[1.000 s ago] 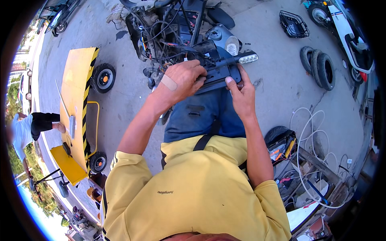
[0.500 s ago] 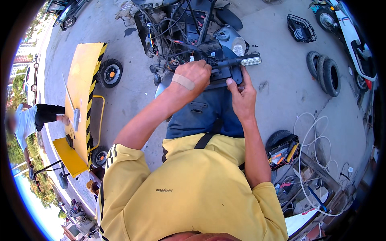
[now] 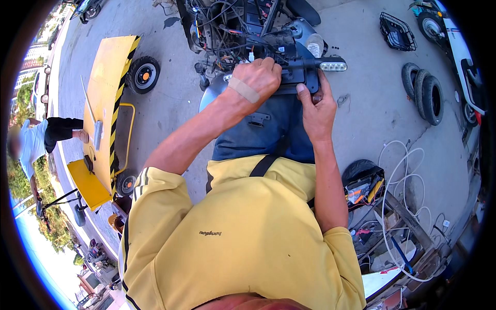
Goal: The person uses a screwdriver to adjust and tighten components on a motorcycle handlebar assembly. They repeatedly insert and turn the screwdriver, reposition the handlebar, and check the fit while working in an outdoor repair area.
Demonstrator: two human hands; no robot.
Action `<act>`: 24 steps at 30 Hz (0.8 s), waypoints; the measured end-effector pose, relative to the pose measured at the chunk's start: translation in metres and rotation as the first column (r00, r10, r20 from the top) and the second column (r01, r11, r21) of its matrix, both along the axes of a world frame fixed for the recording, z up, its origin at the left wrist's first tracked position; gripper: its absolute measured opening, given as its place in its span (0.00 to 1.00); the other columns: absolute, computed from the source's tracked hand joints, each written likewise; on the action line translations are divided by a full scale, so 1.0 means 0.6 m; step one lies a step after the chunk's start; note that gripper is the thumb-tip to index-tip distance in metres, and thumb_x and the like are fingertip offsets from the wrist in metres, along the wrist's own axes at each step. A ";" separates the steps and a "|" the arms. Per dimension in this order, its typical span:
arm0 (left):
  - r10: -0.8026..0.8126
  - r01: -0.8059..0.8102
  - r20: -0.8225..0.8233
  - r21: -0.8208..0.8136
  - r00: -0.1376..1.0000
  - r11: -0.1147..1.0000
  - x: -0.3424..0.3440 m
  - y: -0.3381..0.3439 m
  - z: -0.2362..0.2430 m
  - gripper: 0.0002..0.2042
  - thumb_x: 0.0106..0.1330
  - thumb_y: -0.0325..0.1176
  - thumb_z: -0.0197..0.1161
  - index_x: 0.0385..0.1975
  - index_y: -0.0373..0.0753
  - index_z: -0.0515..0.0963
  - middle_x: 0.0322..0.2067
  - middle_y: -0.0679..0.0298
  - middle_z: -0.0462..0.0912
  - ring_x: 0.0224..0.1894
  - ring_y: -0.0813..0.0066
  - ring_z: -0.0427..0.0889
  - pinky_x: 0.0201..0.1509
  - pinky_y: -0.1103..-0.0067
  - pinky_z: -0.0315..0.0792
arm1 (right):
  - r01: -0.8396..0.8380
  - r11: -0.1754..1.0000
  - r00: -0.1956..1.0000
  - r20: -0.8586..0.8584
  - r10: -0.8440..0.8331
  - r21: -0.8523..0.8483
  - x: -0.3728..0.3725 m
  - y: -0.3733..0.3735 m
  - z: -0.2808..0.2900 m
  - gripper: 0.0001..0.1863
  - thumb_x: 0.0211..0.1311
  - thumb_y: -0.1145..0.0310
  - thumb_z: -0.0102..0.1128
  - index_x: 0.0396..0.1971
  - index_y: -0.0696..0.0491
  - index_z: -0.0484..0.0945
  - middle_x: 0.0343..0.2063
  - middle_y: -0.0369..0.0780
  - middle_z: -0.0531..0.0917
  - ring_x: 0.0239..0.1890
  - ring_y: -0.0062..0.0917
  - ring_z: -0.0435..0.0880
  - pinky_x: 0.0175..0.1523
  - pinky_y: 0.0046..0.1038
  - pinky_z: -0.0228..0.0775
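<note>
A black light assembly (image 3: 295, 77) lies across my lap at the rear of a stripped scooter (image 3: 248, 31). At its right end sticks out a clear turn-signal lamp (image 3: 333, 66). My right hand (image 3: 319, 111) grips the assembly's right side, thumb on the near face and fingers behind. With a plaster across its back, my left hand (image 3: 257, 81) is closed in a fist against the assembly's left part. Whatever its fingers hold is hidden beneath them. Beyond the left knuckles, a small white connector (image 3: 251, 56) stands among the loose wires.
On the left stands a yellow cart (image 3: 106, 103) with a striped edge and wheels; a person (image 3: 36, 142) is beside it. To the right are stacked tyres (image 3: 431, 98), a black wire basket (image 3: 398, 32), a white hose (image 3: 385, 206) and a tool bag (image 3: 364, 191).
The whole view has shifted, so the scooter and hands sit higher in the picture. Both hands keep their places at the light assembly.
</note>
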State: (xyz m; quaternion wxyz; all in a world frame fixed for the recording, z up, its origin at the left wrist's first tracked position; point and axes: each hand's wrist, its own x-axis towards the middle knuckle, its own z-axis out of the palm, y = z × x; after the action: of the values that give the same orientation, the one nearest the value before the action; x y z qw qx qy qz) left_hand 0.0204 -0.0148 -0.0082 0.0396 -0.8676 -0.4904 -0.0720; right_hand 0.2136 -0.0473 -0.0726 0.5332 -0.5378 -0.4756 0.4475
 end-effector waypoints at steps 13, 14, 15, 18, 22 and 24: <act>-0.003 0.001 0.037 0.070 0.999 0.998 -0.004 -0.026 -0.021 0.10 0.59 0.30 0.71 0.34 0.36 0.76 0.32 0.57 0.79 0.36 0.56 0.87 0.37 0.65 0.83 | -0.014 0.998 1.000 0.021 0.015 -0.063 -0.002 -0.010 -0.014 0.35 0.73 0.70 0.73 0.75 0.62 0.72 0.29 0.32 0.82 0.27 0.10 0.73 0.34 0.19 0.71; 0.009 -0.012 0.087 0.031 0.996 0.999 -0.009 -0.026 -0.018 0.11 0.59 0.30 0.72 0.34 0.37 0.75 0.32 0.57 0.79 0.37 0.57 0.88 0.37 0.65 0.83 | -0.023 0.997 0.998 0.059 0.027 -0.078 0.001 -0.011 -0.019 0.34 0.73 0.70 0.73 0.75 0.62 0.71 0.29 0.32 0.83 0.28 0.10 0.74 0.35 0.19 0.71; 0.029 -0.031 0.085 0.032 0.996 0.999 -0.009 -0.025 -0.016 0.11 0.58 0.29 0.72 0.34 0.37 0.75 0.32 0.57 0.79 0.37 0.57 0.88 0.38 0.65 0.83 | -0.017 0.998 0.999 0.037 0.019 -0.066 -0.002 -0.013 -0.017 0.34 0.73 0.70 0.73 0.75 0.62 0.71 0.30 0.32 0.83 0.28 0.10 0.74 0.35 0.19 0.72; 0.037 -0.039 0.042 0.050 0.998 0.998 -0.001 -0.024 -0.019 0.11 0.58 0.28 0.72 0.35 0.37 0.75 0.33 0.56 0.79 0.38 0.54 0.87 0.39 0.64 0.83 | -0.012 0.999 1.000 -0.008 0.011 -0.051 -0.010 -0.016 -0.004 0.35 0.73 0.70 0.73 0.75 0.62 0.71 0.30 0.33 0.84 0.29 0.10 0.75 0.36 0.19 0.72; 0.006 0.003 0.174 -0.054 0.985 0.999 -0.021 -0.011 0.007 0.11 0.58 0.27 0.71 0.36 0.37 0.75 0.32 0.55 0.79 0.38 0.53 0.87 0.40 0.62 0.83 | -0.022 0.998 0.999 -0.040 0.019 -0.066 -0.009 -0.015 0.004 0.35 0.73 0.70 0.73 0.75 0.63 0.71 0.31 0.33 0.84 0.29 0.11 0.76 0.36 0.18 0.72; 0.021 -0.011 0.180 -0.058 0.984 0.998 -0.015 -0.018 0.002 0.10 0.58 0.27 0.71 0.36 0.37 0.75 0.32 0.55 0.79 0.38 0.52 0.87 0.40 0.62 0.83 | -0.019 0.997 0.999 -0.034 0.017 -0.071 -0.010 -0.014 -0.001 0.35 0.73 0.70 0.73 0.75 0.63 0.71 0.31 0.33 0.84 0.29 0.11 0.76 0.36 0.18 0.72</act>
State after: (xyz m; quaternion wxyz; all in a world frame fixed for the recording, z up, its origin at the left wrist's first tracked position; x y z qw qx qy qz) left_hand 0.0112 -0.0255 -0.0070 -0.0289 -0.8543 -0.5009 -0.1359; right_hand 0.2077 -0.0556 -0.0730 0.5175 -0.5445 -0.4553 0.4779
